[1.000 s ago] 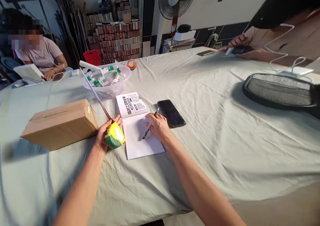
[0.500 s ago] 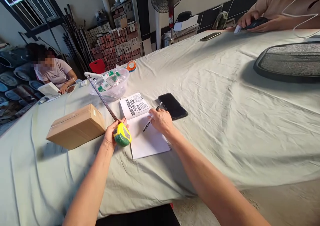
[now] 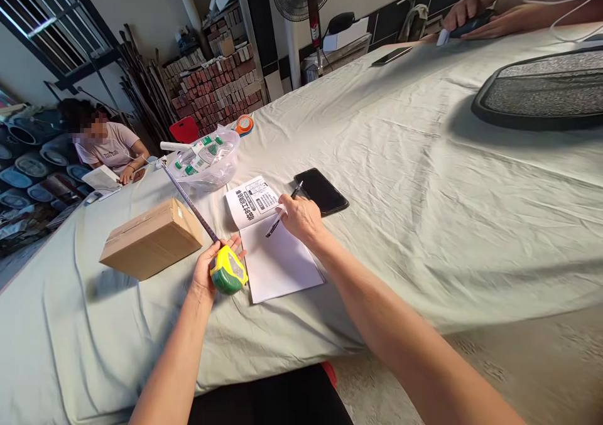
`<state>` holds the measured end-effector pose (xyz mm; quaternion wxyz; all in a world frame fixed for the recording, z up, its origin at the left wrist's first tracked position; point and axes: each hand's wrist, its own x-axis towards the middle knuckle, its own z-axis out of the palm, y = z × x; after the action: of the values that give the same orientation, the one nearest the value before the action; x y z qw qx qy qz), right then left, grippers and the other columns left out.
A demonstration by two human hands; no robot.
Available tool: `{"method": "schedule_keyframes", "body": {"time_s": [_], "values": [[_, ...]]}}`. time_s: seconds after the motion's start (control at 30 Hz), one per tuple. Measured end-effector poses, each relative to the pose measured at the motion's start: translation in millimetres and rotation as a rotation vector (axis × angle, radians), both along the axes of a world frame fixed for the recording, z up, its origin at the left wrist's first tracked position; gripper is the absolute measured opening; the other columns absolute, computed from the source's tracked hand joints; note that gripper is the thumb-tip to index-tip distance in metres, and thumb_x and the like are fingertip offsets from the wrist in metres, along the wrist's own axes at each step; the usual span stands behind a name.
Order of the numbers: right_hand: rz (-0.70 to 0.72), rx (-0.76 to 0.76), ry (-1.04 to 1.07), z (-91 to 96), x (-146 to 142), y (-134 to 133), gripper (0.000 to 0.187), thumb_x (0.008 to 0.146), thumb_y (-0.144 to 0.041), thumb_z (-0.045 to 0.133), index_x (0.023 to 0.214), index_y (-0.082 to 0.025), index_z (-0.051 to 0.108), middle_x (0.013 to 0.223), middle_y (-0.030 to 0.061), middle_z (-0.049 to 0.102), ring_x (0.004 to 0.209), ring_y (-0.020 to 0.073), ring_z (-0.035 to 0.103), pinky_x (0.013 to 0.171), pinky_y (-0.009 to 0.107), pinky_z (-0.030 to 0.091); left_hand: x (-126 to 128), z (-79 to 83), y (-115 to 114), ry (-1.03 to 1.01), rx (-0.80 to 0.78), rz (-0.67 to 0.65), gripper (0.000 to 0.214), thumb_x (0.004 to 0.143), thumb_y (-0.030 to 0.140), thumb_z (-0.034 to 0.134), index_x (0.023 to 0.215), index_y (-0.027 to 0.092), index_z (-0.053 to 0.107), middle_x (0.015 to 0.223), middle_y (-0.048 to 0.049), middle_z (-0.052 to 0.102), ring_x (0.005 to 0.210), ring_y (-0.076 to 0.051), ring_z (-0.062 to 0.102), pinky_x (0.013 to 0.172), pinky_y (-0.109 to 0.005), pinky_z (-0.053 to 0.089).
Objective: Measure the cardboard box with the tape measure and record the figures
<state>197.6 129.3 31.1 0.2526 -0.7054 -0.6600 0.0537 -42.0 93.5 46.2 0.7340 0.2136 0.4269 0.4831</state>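
In my left hand (image 3: 206, 270) rests a yellow and green tape measure (image 3: 228, 270), its blade (image 3: 191, 204) drawn out toward the upper left. My right hand (image 3: 301, 218) is closed around a pen (image 3: 274, 225) over an open notebook (image 3: 280, 267). The notebook's far page carries black print, and its near page looks blank. Just beyond my right hand lies a dark phone (image 3: 325, 191), partly hidden by my fingers. A closed cardboard box (image 3: 153, 240) sits to the left of the tape measure, beside the blade.
Past the box stands a clear plastic basin (image 3: 221, 169) holding green-and-white packaging. An orange tape roll (image 3: 244, 125) lies behind it. A mesh-topped black object (image 3: 541, 92) and another phone (image 3: 392, 56) are on the right. One person (image 3: 113, 142) sits far left; another person's hands (image 3: 475, 23) show top right.
The view has shifted slightly. My left hand, with the tape measure, has come a little nearer to me; its fingers look more spread. My right hand still holds the pen over the notebook.
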Motion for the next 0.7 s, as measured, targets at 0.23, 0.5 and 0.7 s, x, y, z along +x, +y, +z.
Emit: {"method": "schedule_keyframes", "body": {"time_s": [0.23, 0.5, 0.7], "values": [[0.030, -0.033, 0.003, -8.3, -2.1, 2.5, 0.029, 0.093, -0.031, 0.051, 0.118, -0.022, 0.062, 0.100, 0.0142, 0.069, 0.096, 0.0283, 0.061, 0.073, 0.033, 0.040, -5.9, 1.3, -30.9, -0.027, -0.084, -0.025, 0.026, 0.088, 0.019, 0.053, 0.064, 0.018, 0.062, 0.118, -0.0125, 0.071, 0.127, -0.029, 0.056, 0.111, -0.048, 0.040], [0.037, -0.008, -0.001, -7.9, -0.6, 1.3, 0.032, 0.094, -0.036, 0.051, 0.120, -0.020, 0.062, 0.094, 0.0134, 0.071, 0.093, 0.0279, 0.062, 0.070, 0.031, 0.038, -9.2, -13.1, -36.1, -0.090, -0.051, -0.013, 0.028, 0.090, 0.017, 0.052, 0.065, 0.017, 0.063, 0.115, -0.0123, 0.072, 0.125, -0.027, 0.057, 0.109, -0.044, 0.043], [0.029, 0.129, -0.007, -7.9, -1.0, 3.2, 0.030, 0.094, -0.035, 0.050, 0.116, -0.020, 0.063, 0.087, 0.0111, 0.070, 0.087, 0.0250, 0.061, 0.070, 0.030, 0.035, -15.8, -23.3, -53.8, -0.148, 0.047, 0.010, 0.022, 0.091, 0.021, 0.054, 0.073, 0.017, 0.066, 0.114, -0.0094, 0.072, 0.117, -0.022, 0.062, 0.100, -0.037, 0.050]]}}
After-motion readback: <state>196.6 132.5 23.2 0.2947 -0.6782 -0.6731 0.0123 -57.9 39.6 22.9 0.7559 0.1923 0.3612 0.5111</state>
